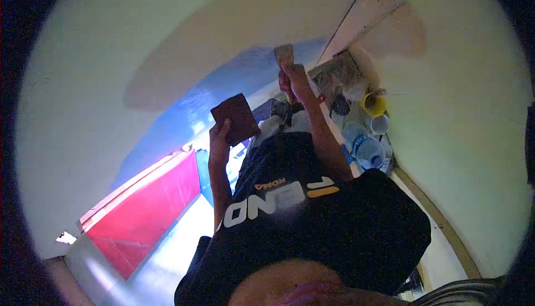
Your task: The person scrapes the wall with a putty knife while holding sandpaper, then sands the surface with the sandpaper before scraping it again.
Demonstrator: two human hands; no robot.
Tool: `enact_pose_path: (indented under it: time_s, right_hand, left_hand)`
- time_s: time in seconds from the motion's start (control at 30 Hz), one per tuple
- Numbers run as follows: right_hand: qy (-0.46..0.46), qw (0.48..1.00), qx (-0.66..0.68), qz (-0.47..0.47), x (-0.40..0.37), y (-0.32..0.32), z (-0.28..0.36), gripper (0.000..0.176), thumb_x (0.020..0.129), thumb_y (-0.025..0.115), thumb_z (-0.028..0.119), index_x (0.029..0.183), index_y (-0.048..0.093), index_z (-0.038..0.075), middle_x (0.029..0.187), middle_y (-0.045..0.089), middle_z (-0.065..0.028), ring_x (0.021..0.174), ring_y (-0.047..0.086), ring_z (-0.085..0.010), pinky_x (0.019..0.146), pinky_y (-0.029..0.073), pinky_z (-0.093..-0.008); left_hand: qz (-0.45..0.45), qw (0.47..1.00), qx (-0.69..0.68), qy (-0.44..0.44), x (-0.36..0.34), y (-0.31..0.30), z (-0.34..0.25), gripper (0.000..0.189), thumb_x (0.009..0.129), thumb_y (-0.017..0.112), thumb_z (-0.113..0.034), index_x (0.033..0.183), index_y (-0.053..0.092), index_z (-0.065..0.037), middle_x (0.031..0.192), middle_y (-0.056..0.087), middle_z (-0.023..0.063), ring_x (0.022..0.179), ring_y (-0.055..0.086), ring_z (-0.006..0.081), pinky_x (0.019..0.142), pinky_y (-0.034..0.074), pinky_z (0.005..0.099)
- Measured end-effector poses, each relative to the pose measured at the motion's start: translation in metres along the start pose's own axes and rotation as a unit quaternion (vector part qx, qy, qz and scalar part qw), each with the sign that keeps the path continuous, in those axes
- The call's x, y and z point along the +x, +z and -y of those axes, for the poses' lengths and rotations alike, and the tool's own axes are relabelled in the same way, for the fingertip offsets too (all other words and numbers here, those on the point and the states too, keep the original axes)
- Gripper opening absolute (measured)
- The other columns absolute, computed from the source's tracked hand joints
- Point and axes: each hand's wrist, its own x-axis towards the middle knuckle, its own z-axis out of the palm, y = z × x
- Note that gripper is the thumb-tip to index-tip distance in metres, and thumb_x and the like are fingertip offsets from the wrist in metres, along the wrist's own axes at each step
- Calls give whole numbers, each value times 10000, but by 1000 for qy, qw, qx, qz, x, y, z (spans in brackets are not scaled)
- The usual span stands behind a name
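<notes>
My left hand (220, 132) grips a flat, dark reddish-brown square piece (236, 118) by its lower left edge, thumb across its face. A putty knife (283, 54) is in my right hand (297, 85), its broad blade pointing up toward the wall (234, 44). Fingers wrap round the handle and hide most of it. The blade overlaps the top of a blue area (195, 103) low on the pale wall. Both hands are in front of my dark shirt (334, 222), apart from each other.
To the right, a yellow container (374, 104), a white cup (380, 124) and a large clear plastic bottle (369, 151) stand close together along the adjoining wall (457, 116). A bright red panel (145, 211) stands at the lower left beside a pale floor (178, 256).
</notes>
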Motion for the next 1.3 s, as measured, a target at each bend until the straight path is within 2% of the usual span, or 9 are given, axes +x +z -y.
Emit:
enact_pose_path:
  time_s: [0.23, 0.4, 0.53, 0.57, 0.83, 0.97, 1.0, 1.13, 1.3]
  right_hand:
    - [39, 997, 70, 10, 5, -5, 2, 457, 877, 546, 444, 615, 481, 76, 493, 437, -3, 369, 384, -102, 345, 303, -255]
    - [32, 997, 66, 38, 6, 2, 10, 434, 868, 565, 428, 620, 472, 84, 494, 419, 6, 375, 376, -95, 346, 301, -249]
    - [31, 997, 65, 35, 10, 10, 18, 422, 854, 588, 426, 636, 470, 85, 509, 424, 6, 381, 381, -98, 348, 293, -248]
    - [20, 998, 58, 25, 9, 14, 23, 425, 853, 591, 428, 633, 468, 86, 507, 426, 5, 378, 381, -99, 347, 291, -248]
    - [-1, 998, 51, 21, 3, 17, 32, 464, 818, 628, 467, 595, 487, 84, 477, 430, 4, 360, 380, -105, 340, 270, -257]
    - [-32, 999, -32, 26, 11, 9, 20, 432, 881, 543, 413, 593, 487, 97, 465, 448, 8, 352, 402, -100, 336, 297, -262]
    - [41, 999, 17, 0, 5, 10, 21, 430, 880, 544, 409, 590, 494, 94, 467, 462, 5, 352, 400, -101, 339, 296, -265]
    - [-21, 998, -64, 0, 7, 6, 26, 497, 847, 590, 467, 558, 466, 82, 436, 386, 14, 333, 341, -93, 330, 264, -255]
    - [-21, 1000, -20, 3, 17, 16, 39, 514, 838, 595, 483, 553, 457, 79, 441, 386, 15, 338, 345, -94, 326, 267, -255]
  left_hand:
    - [-5, 998, 32, 48, 3, 2, -13, 328, 880, 580, -301, 1001, 592, 3, 853, 630, 37, 714, 590, 115, 624, 472, 264]
    - [-21, 997, 29, 61, -1, 2, -24, 327, 885, 577, -297, 1007, 594, 6, 886, 627, 40, 764, 578, 105, 663, 471, 266]
    - [-22, 997, 76, 4, 0, -3, -21, 334, 883, 580, -298, 1023, 593, 5, 892, 621, 36, 772, 569, 100, 676, 464, 261]
    - [-14, 992, 115, 49, 2, -8, -15, 341, 881, 583, -307, 1029, 594, 0, 894, 623, 37, 781, 573, 101, 682, 462, 265]
    - [-54, 994, 82, 54, -2, -3, -13, 381, 871, 589, -343, 994, 599, 18, 876, 633, 56, 736, 587, 122, 669, 477, 277]
    - [2, 995, 61, 79, -4, -6, -16, 341, 879, 582, -309, 982, 601, 16, 865, 632, 53, 734, 583, 109, 664, 477, 269]
    - [-7, 996, 54, 71, -2, -5, -19, 339, 880, 581, -308, 981, 600, 15, 861, 631, 51, 736, 584, 107, 664, 477, 268]
    - [-3, 997, 52, 52, 5, -12, -7, 335, 882, 578, -304, 985, 600, 14, 860, 630, 48, 744, 588, 106, 665, 479, 272]
    - [-18, 996, 67, 58, 2, -3, -17, 315, 892, 563, -282, 987, 599, 17, 879, 634, 54, 748, 590, 111, 668, 481, 280]
